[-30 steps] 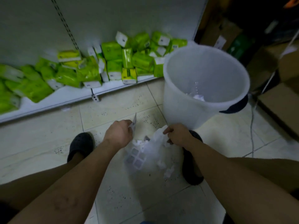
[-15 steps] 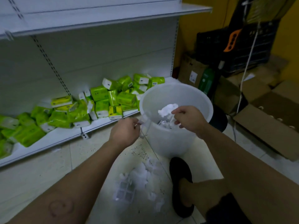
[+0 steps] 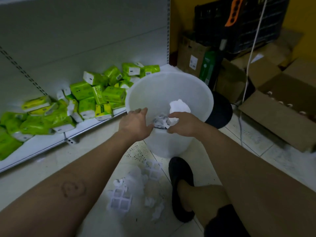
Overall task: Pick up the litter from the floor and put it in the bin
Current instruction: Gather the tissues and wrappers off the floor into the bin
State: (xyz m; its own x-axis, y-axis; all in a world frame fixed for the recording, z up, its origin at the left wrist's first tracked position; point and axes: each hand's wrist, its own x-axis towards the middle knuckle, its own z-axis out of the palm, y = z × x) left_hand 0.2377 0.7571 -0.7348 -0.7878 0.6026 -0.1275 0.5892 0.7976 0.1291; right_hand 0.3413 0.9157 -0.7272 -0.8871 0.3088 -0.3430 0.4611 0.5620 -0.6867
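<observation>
Dropping step: left grip (image 3: 135,124) hangs open over the bin (image 3: 210,100); right grip (image 3: 183,124) unclear. Next, gather floor litter (image 3: 136,189).

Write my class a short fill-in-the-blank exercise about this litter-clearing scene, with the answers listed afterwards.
1. The left hand and the right hand are both over the open top of the white ___.
2. The tissue packs heaped on the low shelf are mostly ___ in colour.
3. Torn white litter lies on the ___ next to a black shoe.
Missing words: bin; green; floor.
</observation>
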